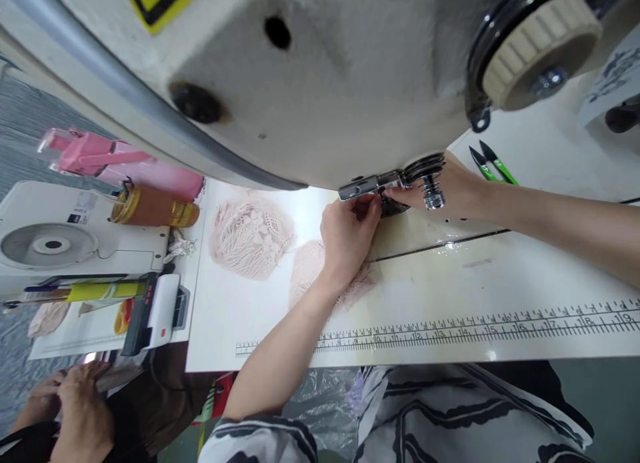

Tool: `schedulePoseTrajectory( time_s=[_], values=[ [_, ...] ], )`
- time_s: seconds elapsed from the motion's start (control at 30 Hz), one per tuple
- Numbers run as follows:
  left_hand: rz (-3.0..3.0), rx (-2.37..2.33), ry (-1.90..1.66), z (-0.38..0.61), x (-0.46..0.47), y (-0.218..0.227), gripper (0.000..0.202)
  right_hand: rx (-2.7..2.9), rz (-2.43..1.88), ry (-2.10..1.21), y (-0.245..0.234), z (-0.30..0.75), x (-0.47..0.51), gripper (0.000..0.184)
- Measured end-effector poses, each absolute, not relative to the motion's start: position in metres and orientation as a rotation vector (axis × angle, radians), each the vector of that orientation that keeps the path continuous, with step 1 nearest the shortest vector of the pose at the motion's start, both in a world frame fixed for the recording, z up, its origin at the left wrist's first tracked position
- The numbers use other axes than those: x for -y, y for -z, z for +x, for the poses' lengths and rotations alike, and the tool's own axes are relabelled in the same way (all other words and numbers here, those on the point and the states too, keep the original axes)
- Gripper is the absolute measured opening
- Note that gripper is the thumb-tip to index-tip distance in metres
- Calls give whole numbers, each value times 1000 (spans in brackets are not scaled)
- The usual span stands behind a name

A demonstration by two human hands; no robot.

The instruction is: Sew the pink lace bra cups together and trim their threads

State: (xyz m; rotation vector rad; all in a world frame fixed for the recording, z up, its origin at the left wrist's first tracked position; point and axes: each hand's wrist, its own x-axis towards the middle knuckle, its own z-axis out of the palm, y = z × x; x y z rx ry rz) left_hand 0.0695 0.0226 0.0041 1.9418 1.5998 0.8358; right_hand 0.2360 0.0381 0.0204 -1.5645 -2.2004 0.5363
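Observation:
My left hand (347, 240) is at the needle area of a sewing machine (320, 103), thumb and forefinger pinched together beside the dark presser foot (395, 207). Whatever the pinch holds is too small to make out. From the right, my right hand (457, 186) reaches to the same spot, its fingers mostly hidden behind the thread tension discs (431, 176). A pale pink lace piece (306, 266) lies partly under my left hand and wrist. Another pink piece with lace and threads (253, 236) rests flat on the white table to the left.
Green-handled thread snips (493, 163) lie behind my right forearm. A printed ruler (415, 336) runs along the table's front edge. At left are a pink bottle (135, 163), an amber bottle (155, 206) and another machine (47, 233). A co-worker's hands (80, 396) show at lower left.

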Motion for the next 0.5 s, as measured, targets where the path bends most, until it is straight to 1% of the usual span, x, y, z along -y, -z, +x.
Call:
schedulePoseTrajectory(
  time_s=[0.27,0.5],
  values=[
    [1931,-1584,-844,69,-22,-4,13,2354,-1472,-322,-14,239,-39,21],
    [1931,-1586,-844,70,-22,-5,13,2430,-1546,-297,-19,237,-38,28]
  ],
)
